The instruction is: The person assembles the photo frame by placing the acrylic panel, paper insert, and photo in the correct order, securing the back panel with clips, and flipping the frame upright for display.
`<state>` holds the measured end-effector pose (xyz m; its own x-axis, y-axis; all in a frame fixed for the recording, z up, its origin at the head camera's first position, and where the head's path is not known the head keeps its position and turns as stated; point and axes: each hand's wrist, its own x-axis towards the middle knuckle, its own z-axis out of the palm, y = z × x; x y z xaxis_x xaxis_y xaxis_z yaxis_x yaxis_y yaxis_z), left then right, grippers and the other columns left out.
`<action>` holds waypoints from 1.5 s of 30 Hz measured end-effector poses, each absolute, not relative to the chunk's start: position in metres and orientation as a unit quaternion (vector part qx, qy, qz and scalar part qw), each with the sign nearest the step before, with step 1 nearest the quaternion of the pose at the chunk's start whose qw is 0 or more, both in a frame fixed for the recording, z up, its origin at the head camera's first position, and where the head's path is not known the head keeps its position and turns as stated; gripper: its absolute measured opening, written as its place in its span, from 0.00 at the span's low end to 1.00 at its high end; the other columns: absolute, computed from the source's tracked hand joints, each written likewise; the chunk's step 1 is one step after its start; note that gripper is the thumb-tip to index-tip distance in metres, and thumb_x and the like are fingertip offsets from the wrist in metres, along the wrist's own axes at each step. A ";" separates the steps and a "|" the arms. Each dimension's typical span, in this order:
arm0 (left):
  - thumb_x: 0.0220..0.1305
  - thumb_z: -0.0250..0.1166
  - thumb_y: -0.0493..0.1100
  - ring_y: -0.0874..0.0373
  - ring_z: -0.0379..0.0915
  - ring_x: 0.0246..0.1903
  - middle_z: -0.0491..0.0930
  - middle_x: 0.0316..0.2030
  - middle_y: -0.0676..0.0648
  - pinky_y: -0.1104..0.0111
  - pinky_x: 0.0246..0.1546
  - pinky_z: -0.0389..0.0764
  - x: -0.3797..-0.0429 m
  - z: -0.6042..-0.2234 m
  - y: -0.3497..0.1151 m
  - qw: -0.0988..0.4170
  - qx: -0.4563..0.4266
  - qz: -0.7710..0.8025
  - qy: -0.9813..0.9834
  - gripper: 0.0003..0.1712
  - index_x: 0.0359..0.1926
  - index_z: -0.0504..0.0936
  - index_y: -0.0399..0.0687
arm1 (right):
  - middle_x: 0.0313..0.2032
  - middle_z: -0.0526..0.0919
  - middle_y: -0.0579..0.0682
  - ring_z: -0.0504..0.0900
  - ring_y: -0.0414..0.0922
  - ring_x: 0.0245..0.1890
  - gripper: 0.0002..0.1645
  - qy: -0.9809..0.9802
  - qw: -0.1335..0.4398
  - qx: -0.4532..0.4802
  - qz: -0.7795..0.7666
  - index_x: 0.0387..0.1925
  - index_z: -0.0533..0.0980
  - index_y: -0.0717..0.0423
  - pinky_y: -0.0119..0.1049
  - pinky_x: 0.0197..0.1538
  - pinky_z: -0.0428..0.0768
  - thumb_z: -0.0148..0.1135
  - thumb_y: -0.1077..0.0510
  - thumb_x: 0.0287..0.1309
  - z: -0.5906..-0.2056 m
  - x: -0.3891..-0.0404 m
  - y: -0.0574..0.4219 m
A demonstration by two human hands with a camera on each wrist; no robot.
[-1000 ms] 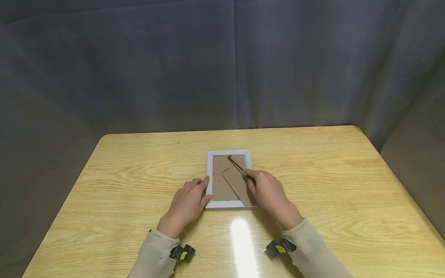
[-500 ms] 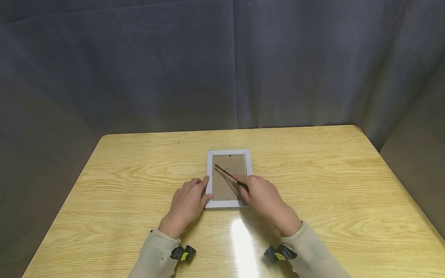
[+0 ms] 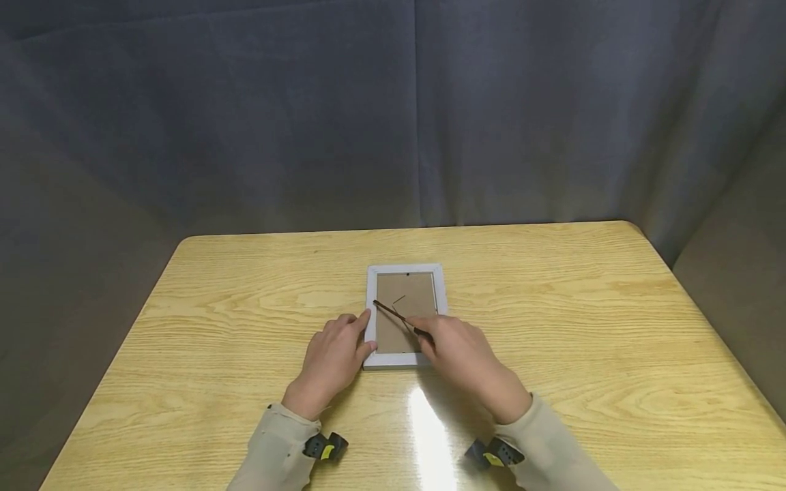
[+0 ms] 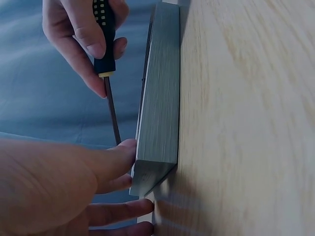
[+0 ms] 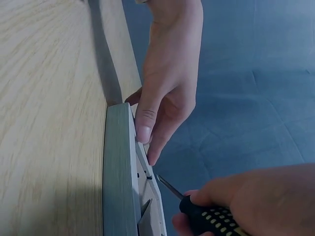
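Note:
A white picture frame (image 3: pixel 396 360) lies face down, its brown backing board (image 3: pixel 393 334) and stand flap turned up. My left hand (image 3: pixel 331 358) rests at its lower left; in the right wrist view, the left thumb and index finger press the rim. My right hand (image 3: pixel 460 351) grips a screwdriver (image 3: pixel 391 311) above the board. Its black handle (image 4: pixel 105 61) with yellow dots shows in the left wrist view, the thin shaft angled down. The tip sits by the left inner edge; whether it touches, I cannot tell. My right hand hides the frame's lower right part.
The frame lies on a pale wood table (image 3: pixel 245 300) with bare wood all around it. A dark grey curtain (image 3: pixel 307 123) hangs behind and at both sides. Each wrist wears a black camera on a strap, such as the left wrist camera (image 3: pixel 331 447).
The screwdriver tip has swung from the frame's top inner edge, leftward and down to its left inner edge, with my right hand moving left and nearer. The left hand has stayed put.

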<state>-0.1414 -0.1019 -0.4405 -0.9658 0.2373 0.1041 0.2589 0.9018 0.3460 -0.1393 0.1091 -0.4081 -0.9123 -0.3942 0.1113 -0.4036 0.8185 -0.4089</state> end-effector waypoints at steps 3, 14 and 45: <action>0.60 0.62 0.53 0.43 0.74 0.48 0.77 0.53 0.39 0.50 0.42 0.76 -0.142 -0.441 -0.101 0.029 -0.125 -0.181 -0.975 0.34 0.65 0.71 0.45 | 0.45 0.84 0.49 0.72 0.38 0.25 0.21 -0.954 0.013 0.209 0.214 0.55 0.79 0.47 0.33 0.21 0.70 0.57 0.57 0.59 -0.408 -0.139 0.109; 0.60 0.61 0.55 0.44 0.74 0.47 0.77 0.51 0.39 0.52 0.39 0.76 -0.143 -0.444 -0.099 0.043 -0.109 -0.176 -0.977 0.34 0.65 0.71 0.47 | 0.47 0.84 0.49 0.78 0.40 0.31 0.21 -0.955 0.026 0.202 0.216 0.54 0.79 0.47 0.34 0.25 0.74 0.58 0.57 0.58 -0.409 -0.140 0.111; 0.60 0.61 0.55 0.45 0.74 0.45 0.78 0.49 0.39 0.53 0.37 0.76 -0.145 -0.447 -0.100 0.060 -0.099 -0.172 -0.978 0.33 0.65 0.72 0.47 | 0.30 0.82 0.50 0.67 0.39 0.17 0.23 -0.964 0.045 0.208 0.162 0.55 0.79 0.48 0.32 0.15 0.67 0.58 0.62 0.56 -0.420 -0.136 0.097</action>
<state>-0.1449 -0.0999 -0.4468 -0.9733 0.1731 0.1510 0.2142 0.9212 0.3247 -0.1359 0.0969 -0.4200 -0.9091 -0.3872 0.1536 -0.4162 0.8607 -0.2933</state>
